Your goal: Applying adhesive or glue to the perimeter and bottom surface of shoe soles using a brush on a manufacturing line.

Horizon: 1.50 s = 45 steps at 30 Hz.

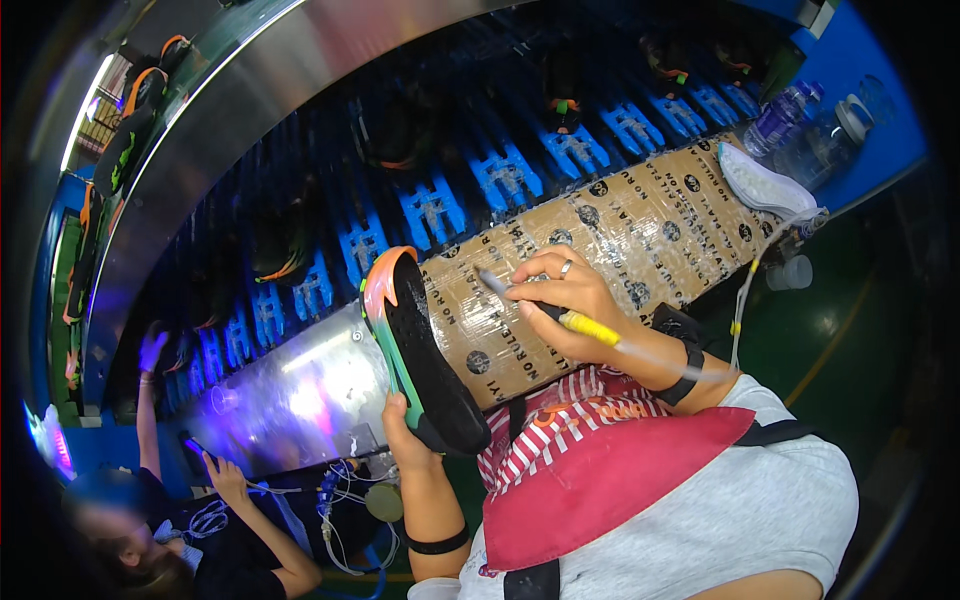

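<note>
A shoe sole [440, 365], black on its inner face with an orange, pink and green sidewall, is tilted up at the near edge of the bench. My left hand [405, 432] grips it by the lower side, fingers largely hidden behind it. In my right hand [572, 305] is a glue brush [590, 327] with a yellow section and a clear tube trailing from its back end. The brush's pale tip hangs to the right of the sole, apart from it, over the printed cardboard [640, 235]. A ring is on one right finger.
Beyond the cardboard runs a dark conveyor with blue racks [432, 212] carrying more soles. A white sole [765, 182], a purple-labelled bottle [785, 118] and a clear jug [825, 140] stand at the right end. A co-worker [150, 540] works at the left beside the metal bench top [335, 375].
</note>
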Tool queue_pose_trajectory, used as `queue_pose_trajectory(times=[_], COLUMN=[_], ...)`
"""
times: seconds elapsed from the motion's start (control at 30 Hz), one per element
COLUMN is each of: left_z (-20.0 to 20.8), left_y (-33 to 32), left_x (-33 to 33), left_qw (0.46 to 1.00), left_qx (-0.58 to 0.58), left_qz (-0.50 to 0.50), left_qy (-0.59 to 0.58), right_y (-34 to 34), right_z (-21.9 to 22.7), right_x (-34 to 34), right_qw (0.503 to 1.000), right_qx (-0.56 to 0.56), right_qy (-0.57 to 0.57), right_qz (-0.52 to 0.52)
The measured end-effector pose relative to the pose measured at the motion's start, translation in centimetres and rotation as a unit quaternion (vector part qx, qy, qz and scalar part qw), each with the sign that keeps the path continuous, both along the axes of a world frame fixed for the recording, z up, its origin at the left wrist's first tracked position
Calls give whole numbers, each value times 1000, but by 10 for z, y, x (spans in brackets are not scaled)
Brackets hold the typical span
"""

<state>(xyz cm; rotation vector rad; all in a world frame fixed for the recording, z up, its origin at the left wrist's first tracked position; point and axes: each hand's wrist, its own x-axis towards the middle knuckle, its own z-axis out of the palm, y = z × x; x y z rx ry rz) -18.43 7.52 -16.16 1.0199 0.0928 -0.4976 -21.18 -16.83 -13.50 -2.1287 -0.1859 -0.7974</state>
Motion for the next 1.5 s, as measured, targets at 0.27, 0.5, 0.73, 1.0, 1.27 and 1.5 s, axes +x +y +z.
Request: queue_pose_trajectory(times=[0.27,0.5,0.73,1.0,1.27,1.5], left_z=[-5,-14,-6,-4,-14,2], left_y=[0,1,-8,2,46,55], left_x=[-6,-11,-15,-8,-6,-19], left_qw=[996,990,975,993,975,950], left_qx=[40,77,146,-33,-80,40], left_qz=[11,-21,-16,19,197,272], left_qy=[-76,-112,-166,111,70,-149], right_y=[10,25,33,26,13,-13], right_z=[-1,12,4,6,3,-3], right_x=[3,14,16,14,17,23], right_qw=[998,991,986,994,985,883], right_qx=[-57,-126,-163,-104,146,458], right_qy=[-18,5,16,-1,85,62], right_qz=[27,46,22,27,31,75])
